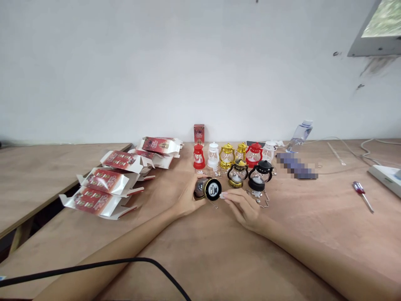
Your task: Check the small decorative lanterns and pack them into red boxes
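Note:
A small dark lantern lies on its side in my left hand, its round black base turned toward my right hand. Inside the base, a white part with metal pieces shows. Between the thumb and fingers of my right hand is a small white piece, close to the base's right edge. A thin wire hangs under the held lantern. Just beyond my right hand stand a black-and-gold lantern and a black lantern. Small metal parts lie in front of the black one.
Behind stand red, white and gold lanterns and a red box. Opened red cartons lie left. Rightward are a bottle, a screwdriver and a white device. A black cable crosses the foreground.

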`<act>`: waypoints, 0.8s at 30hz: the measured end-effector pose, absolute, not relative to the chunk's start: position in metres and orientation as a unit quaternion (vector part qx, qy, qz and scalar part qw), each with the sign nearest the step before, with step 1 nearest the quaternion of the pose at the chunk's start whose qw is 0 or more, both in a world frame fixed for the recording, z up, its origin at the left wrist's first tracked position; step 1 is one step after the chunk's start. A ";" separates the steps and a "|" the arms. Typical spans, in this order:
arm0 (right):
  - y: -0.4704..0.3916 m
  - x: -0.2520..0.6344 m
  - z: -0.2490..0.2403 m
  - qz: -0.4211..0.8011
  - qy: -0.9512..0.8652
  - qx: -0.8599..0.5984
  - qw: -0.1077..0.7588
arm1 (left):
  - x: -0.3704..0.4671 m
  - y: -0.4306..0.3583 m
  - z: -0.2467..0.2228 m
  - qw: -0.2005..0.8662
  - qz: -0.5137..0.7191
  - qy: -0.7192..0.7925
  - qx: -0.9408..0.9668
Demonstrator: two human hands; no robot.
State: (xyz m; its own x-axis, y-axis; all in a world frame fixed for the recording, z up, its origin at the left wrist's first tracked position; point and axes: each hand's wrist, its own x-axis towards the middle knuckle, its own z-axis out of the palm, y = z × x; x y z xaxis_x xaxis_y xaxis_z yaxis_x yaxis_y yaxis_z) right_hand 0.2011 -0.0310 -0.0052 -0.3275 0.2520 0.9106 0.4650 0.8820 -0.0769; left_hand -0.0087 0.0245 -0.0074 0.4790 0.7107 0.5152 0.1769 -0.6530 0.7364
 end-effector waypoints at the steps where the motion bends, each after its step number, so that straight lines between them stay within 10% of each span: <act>1: -0.030 0.200 -0.006 -0.096 -0.808 -0.218 0.539 | -0.008 0.024 -0.007 0.299 0.425 0.274 0.809; 24: -0.026 0.199 -0.011 0.010 -0.794 -0.239 0.559 | -0.006 0.023 0.000 0.238 0.393 0.264 0.848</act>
